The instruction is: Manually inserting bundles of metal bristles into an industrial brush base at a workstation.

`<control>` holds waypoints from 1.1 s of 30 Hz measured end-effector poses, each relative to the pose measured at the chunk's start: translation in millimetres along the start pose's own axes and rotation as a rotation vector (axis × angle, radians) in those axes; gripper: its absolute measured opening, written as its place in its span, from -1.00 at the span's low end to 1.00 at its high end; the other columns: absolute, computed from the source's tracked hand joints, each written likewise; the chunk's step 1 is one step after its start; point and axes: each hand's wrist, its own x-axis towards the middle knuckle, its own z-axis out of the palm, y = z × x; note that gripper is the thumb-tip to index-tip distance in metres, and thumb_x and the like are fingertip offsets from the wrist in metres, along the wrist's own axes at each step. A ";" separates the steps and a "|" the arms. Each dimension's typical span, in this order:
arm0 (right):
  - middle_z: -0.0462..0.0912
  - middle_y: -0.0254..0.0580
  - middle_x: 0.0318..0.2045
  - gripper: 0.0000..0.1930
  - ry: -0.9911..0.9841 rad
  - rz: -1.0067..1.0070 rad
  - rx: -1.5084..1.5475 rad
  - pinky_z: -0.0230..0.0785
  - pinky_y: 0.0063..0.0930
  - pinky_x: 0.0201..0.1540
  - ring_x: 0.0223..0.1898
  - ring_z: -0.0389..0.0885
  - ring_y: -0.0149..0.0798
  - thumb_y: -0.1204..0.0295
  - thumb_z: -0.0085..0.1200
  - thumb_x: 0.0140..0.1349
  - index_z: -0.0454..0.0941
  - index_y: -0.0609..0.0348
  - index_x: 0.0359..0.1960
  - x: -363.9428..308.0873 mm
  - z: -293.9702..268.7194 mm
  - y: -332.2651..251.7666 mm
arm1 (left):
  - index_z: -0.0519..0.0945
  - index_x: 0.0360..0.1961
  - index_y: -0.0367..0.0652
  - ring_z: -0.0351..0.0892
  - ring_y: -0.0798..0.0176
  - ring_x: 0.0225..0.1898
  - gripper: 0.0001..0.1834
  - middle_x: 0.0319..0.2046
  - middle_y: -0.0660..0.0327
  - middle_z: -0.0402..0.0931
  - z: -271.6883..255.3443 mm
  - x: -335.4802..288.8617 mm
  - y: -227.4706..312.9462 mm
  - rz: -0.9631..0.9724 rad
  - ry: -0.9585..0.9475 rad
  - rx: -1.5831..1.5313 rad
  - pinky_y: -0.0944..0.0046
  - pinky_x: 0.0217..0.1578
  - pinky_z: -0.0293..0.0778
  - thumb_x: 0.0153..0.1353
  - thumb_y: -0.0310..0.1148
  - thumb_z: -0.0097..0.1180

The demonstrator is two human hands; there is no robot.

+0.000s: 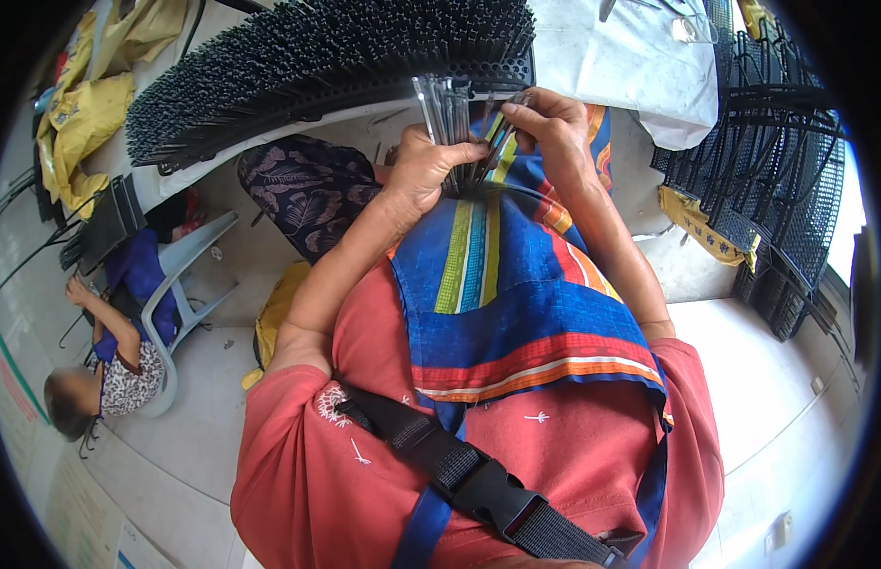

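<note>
In my left hand point(423, 169) is a bundle of thin dark metal rods point(445, 119), standing roughly upright over my lap with the fingers wrapped round it. My right hand point(551, 123) pinches a few similar thin pieces at the bundle's right side, thumb and forefinger pressed together. Just beyond my hands stands a long black rack point(364, 100), densely filled with upright dark pieces. A striped blue, orange and green apron point(535, 313) covers my lap under the bundle. The bundle's lower end is partly hidden by my fingers.
A white-covered table point(620, 66) carries the rack. Black mesh racks point(781, 171) stand at the right, with a yellow strip of sacking point(706, 228). To the left, another person point(127, 370) sits by a grey plastic chair point(170, 294). Yellow sacks point(90, 123) lie at the far left.
</note>
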 end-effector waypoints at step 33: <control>0.61 -0.41 -0.45 -0.85 0.322 -0.802 -0.584 0.37 -0.70 -0.42 -0.47 0.54 -0.59 0.64 0.24 0.04 0.68 0.18 -0.33 34.2 -3.6 -42.1 | 0.55 -0.20 -0.41 0.68 0.15 -0.36 -0.79 -0.34 -0.04 0.63 -11.1 -8.0 -0.3 -0.160 0.012 -0.061 0.27 -0.36 0.61 0.09 -0.65 0.07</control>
